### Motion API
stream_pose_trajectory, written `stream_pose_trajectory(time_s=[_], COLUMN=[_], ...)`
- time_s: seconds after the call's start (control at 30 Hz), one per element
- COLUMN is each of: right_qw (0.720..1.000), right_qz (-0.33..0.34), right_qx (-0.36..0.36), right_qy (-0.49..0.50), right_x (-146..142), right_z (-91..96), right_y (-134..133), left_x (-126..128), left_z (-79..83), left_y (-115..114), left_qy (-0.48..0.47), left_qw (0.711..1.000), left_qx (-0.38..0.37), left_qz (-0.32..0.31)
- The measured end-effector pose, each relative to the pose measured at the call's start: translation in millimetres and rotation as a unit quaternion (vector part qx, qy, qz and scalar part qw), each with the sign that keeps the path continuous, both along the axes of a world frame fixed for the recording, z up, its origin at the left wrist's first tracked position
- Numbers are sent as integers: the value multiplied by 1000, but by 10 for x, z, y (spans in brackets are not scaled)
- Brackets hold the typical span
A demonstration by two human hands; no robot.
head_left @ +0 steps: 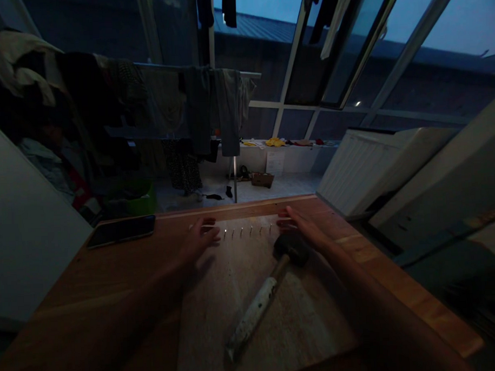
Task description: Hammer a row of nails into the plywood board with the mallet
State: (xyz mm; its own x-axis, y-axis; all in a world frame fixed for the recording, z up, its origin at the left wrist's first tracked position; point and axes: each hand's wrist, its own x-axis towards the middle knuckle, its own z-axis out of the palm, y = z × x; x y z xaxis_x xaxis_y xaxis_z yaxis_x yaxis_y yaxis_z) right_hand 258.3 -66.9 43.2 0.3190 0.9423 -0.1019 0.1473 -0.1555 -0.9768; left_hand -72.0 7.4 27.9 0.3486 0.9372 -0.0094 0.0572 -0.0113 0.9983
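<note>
A light wooden board (219,300) lies on the table, with a row of several nails (251,230) standing upright near its far edge. Across the board rests a hammer (255,309), its dark head (292,248) toward the right and its worn white handle toward me. My left hand (201,238) is at the board's far left corner, beside the leftmost nail, fingers apart and curved. At the far right corner, just past the hammer head, my right hand (300,227) has its fingers stretched out by the last nail. I see nothing held in either hand.
A black phone (122,231) lies on the wooden table (153,275) at the far left. Beyond the table hang clothes (228,110) on a rack. A green tub (140,197) stands on the floor, and a white appliance (364,168) is at the right.
</note>
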Motion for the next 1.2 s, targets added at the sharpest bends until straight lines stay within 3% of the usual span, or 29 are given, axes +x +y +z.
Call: stream_pose_trajectory(time_s=[0.17, 0.33, 0.43, 0.5, 0.6, 0.7, 0.8, 1.0, 1.2], right_qw=[999, 988, 942, 892, 861, 839, 821, 794, 786], right_qz=[13, 36, 135, 182, 188, 198, 221, 253, 248], right_qx=[22, 54, 13, -12, -16, -15, -24, -20, -4], right_qy=[-44, -137, -307, -413, -471, -507, -526, -553, -566], right_x=[42, 52, -72, -172, -302, -419, -528, -589, -690], right_z=[-22, 122, 199, 250, 338, 417, 453, 487, 511], right_y=[153, 182, 198, 219, 248, 257, 256, 263, 273], left_x=[79, 108, 106, 83, 52, 72, 120, 179, 350], left_z=[-47, 97, 199, 216, 134, 0, -57, 47, 28], left_y=[-5, 19, 65, 93, 111, 118, 141, 199, 166], left_qy=[-7, -67, -49, 48, 210, 259, 261, 180, 212], left_qw=[1000, 996, 997, 991, 944, 904, 902, 933, 925], left_qx=[2, 14, 61, 122, 247, 322, 323, 300, 287], left_qz=[19, 50, 28, -4, -62, -112, -119, -83, -133])
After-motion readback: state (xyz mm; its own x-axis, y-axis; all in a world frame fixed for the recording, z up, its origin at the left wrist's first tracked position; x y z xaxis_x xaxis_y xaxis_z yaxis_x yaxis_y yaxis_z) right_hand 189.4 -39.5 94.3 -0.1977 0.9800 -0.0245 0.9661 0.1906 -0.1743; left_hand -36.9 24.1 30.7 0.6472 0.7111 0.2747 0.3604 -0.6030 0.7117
